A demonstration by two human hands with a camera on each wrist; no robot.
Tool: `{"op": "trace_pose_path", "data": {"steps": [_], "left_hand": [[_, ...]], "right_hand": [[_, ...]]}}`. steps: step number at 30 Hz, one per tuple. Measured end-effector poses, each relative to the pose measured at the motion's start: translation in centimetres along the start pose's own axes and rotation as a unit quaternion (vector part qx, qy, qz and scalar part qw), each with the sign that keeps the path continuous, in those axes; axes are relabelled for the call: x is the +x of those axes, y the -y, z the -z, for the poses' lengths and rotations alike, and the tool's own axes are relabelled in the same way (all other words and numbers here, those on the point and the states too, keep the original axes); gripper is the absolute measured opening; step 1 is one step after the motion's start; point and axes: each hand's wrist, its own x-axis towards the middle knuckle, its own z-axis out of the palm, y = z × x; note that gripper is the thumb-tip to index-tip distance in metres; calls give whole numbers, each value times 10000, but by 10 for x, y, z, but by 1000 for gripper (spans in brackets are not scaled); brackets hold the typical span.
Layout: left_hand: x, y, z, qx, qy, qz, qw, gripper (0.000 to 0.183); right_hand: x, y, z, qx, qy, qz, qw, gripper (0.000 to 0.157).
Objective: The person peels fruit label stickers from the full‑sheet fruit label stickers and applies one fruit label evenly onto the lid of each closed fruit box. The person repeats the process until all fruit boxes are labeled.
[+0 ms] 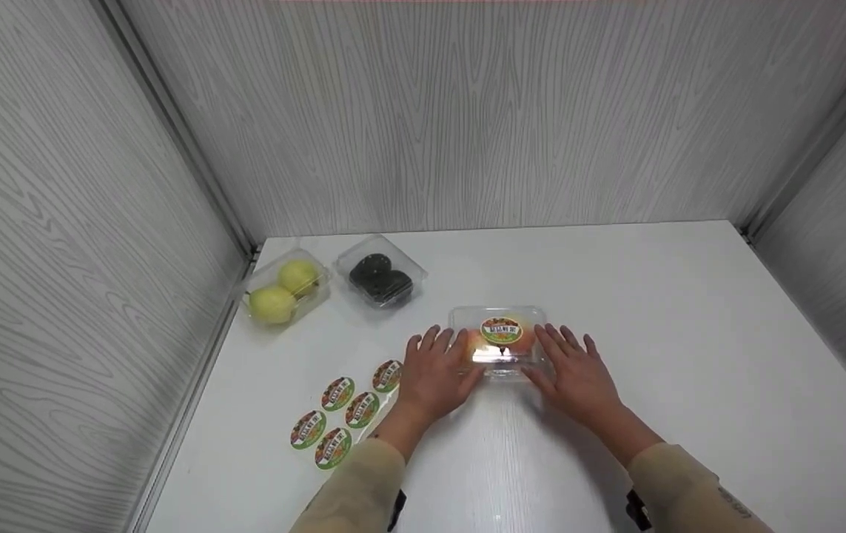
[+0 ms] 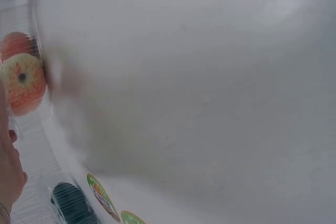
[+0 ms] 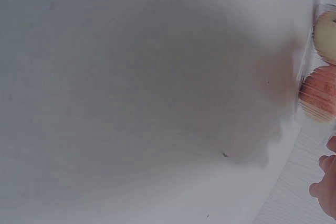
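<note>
A lidded clear plastic box (image 1: 468, 320) lies flat on the table before me, with an oval fruit label (image 1: 501, 331) on its lid. Inside it are red-and-yellow apples (image 2: 22, 85), also visible through the plastic as fruit (image 3: 318, 94) in the right wrist view. My left hand (image 1: 434, 376) touches the box's left side with fingers extended. On the opposite side, my right hand (image 1: 579, 379) lies against the box, its fingers straight too. Both thumbs point inward at the near edge. The wrist views catch only parts of each hand.
Left of my left hand lies a sheet with several oval labels (image 1: 337, 394), partly hidden by that arm. Farther back stand a clear box with two yellow-green pears (image 1: 272, 304) and another with dark fruits (image 1: 391, 286). Grey wood-grain panels (image 1: 423, 111) enclose the white table (image 1: 652, 296).
</note>
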Motion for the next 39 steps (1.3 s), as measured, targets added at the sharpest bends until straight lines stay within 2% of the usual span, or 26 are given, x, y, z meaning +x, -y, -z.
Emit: {"op": "trace_pose_path", "data": {"steps": [6,9,23,30,39], "left_hand": [[5,-6,0,-20,139,114,9998,68],[11,-12,0,-86,253,170,9995,69],[45,-47,-4,-243,374,150,9989,69],[71,-68,-8,-220,565,145,9981,69],[104,-94,-19,-282,612,94,9977,65]], "right_hand": [[2,-5,-1,-218,97,-13,9997,78],[2,-12,-1,-146,116,-63,9998,78],[1,-58,11,137,247,-268,9992,79],[4,-88,21,199,279,-275,9990,78],[7,-126,34,257,380,-384,9982,79]]}}
